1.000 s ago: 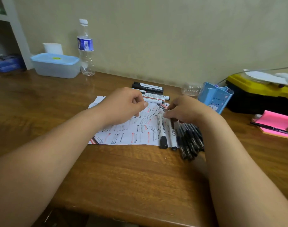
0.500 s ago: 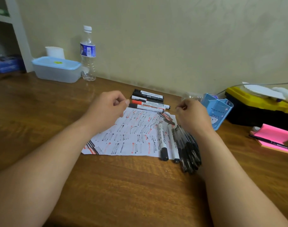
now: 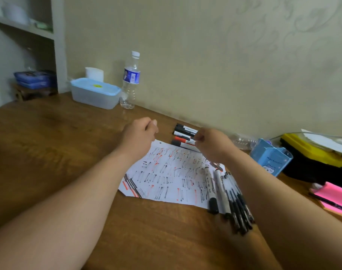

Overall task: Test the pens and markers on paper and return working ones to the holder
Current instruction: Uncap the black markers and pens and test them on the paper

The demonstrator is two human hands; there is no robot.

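Note:
A white paper (image 3: 166,172) covered in black and red test strokes lies on the wooden table (image 3: 59,152). Two capped markers (image 3: 212,190) and a bundle of several black pens (image 3: 239,209) lie along its right edge. Several more markers (image 3: 182,136), black and red, lie behind the paper. My right hand (image 3: 213,146) hovers with curled fingers over their right ends; any grip on one is hidden. Left of them, my left hand (image 3: 139,137) is raised in a loose fist with nothing visible in it. The blue pen holder (image 3: 271,158) stands at the right.
A lidded plastic container (image 3: 95,94) and a water bottle (image 3: 130,80) stand at the back left by the wall. A yellow and black box (image 3: 312,152) and pink sticky notes (image 3: 333,195) with a pen on top sit at the right. A shelf unit stands far left.
My hands were together over the paper and have separated. The right hand moved back to the markers behind the paper, the left drew away to the left. The camera view tilted up.

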